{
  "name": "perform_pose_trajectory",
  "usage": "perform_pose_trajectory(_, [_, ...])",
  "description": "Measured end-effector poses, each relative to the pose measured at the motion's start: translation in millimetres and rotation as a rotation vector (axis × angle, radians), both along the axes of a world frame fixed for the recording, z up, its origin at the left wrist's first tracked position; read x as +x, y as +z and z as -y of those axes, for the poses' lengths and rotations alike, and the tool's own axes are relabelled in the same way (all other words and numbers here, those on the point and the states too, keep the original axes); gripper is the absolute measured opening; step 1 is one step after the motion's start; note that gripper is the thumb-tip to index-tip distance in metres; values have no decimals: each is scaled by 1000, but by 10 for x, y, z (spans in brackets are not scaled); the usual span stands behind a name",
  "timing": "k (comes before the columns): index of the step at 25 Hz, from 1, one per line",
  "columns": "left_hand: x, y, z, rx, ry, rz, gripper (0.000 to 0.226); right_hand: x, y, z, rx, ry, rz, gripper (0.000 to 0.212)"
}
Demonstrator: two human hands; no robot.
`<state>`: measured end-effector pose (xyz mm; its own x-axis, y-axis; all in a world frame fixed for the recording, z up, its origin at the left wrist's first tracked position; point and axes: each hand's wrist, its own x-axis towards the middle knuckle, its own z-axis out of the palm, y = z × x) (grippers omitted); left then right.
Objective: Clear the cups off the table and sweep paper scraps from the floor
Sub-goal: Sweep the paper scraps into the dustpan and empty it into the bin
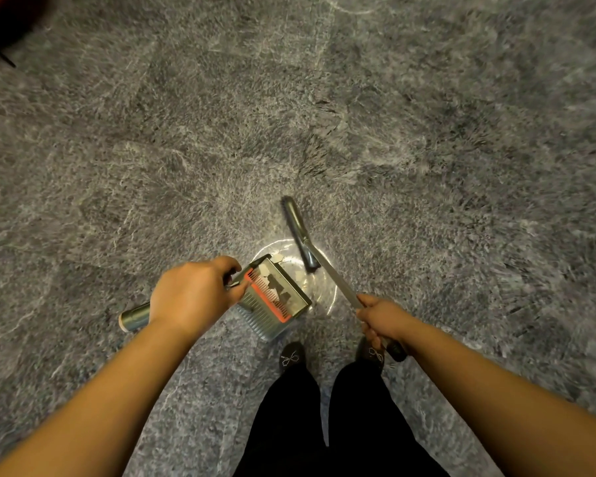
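Observation:
My left hand (193, 292) grips the handle of a grey dustpan (276, 297) with an orange comb strip. The pan is tilted over a clear round bin (327, 290) on the floor, and white paper scraps (267, 271) lie in the pan and in the bin. My right hand (381, 320) is closed around the long handle of a broom. The dark broom head (298, 232) hangs over the far rim of the bin. No cups or table are in view.
Grey shaggy carpet (324, 98) covers the whole floor. My two feet in dark shoes (291, 358) stand just behind the bin. A dark red and black object (0, 25) sits at the far left corner.

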<state>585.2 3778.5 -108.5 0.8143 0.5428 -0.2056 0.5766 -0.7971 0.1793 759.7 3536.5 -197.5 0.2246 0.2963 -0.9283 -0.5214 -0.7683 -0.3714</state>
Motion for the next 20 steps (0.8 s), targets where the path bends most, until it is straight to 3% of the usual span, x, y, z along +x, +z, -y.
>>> perform_pose_trajectory(5, [29,-30,-18,4,-6,4,34,-178,-101,-53,20,-80,-170,41])
perform_pose_trajectory(10, [48,-38,-47,15,-7,1,35,-395,75,106,30,38,-72,50])
perform_pose_trajectory(15, [5,-28,-47,15,-5,14,33,-345,173,96,46,-97,-110,51])
perform_pose_trajectory(20, [-23,-29,-13,6,-4,8,28,-262,9,-102,26,-70,-67,43])
